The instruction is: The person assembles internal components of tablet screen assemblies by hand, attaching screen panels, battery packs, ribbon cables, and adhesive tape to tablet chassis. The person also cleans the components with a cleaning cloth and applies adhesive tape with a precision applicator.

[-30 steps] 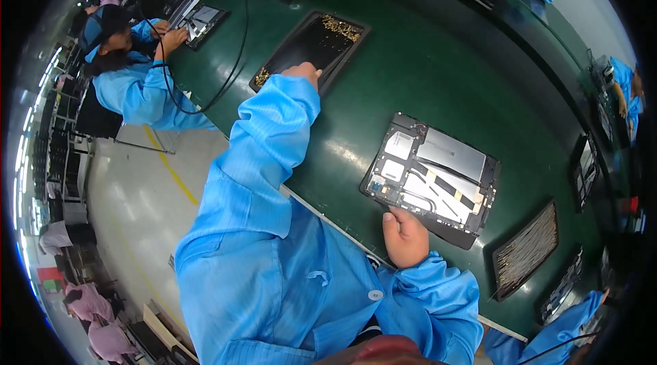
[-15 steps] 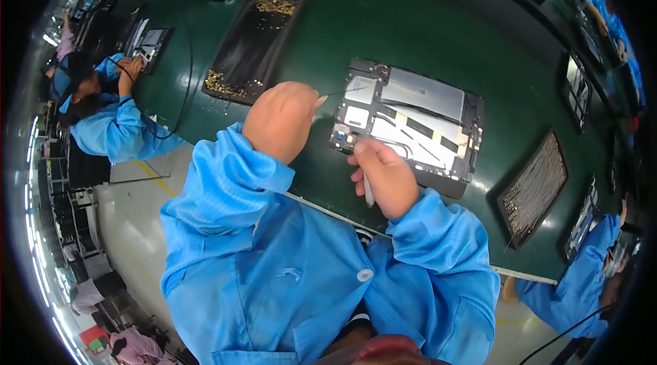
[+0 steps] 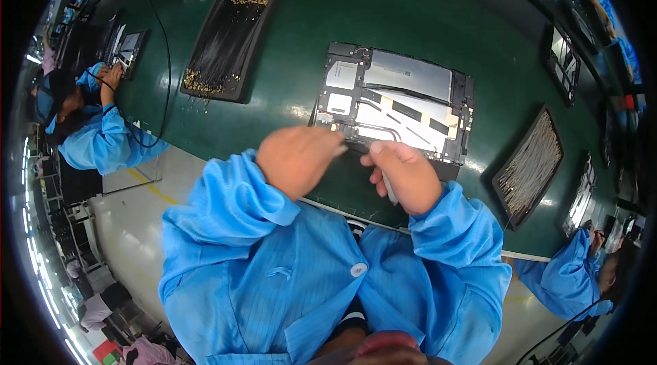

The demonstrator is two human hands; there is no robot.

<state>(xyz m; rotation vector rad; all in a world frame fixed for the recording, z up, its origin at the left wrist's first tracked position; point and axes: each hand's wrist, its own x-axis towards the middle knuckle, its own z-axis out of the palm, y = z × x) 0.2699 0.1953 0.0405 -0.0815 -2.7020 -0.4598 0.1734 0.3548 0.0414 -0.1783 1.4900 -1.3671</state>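
An opened tablet-like device (image 3: pixel 410 122) lies on the green table, its silver battery plate, white panels and black cables exposed. At its near left corner is my left hand (image 3: pixel 298 159), fingers pinched and slightly blurred; what they hold is hidden. My right hand (image 3: pixel 405 177) is closed on a slim pale pen-like tool (image 3: pixel 390 190), whose rear end sticks out below the palm. Its thumb and forefinger are at the device's near edge, close to the left fingertips. The tool's working tip cannot be made out.
A dark tray (image 3: pixel 229 43) of thin black cables with gold ends lies at the far left. On the right stands a tray (image 3: pixel 530 166) of pale cables. More opened devices (image 3: pixel 563 64) lie along the right side. Co-workers in blue sit at left (image 3: pixel 102 139) and right.
My left hand has come down and right, from beside the device to its near left corner. The right hand has shifted slightly right along the near edge. The whole view has shifted a little.
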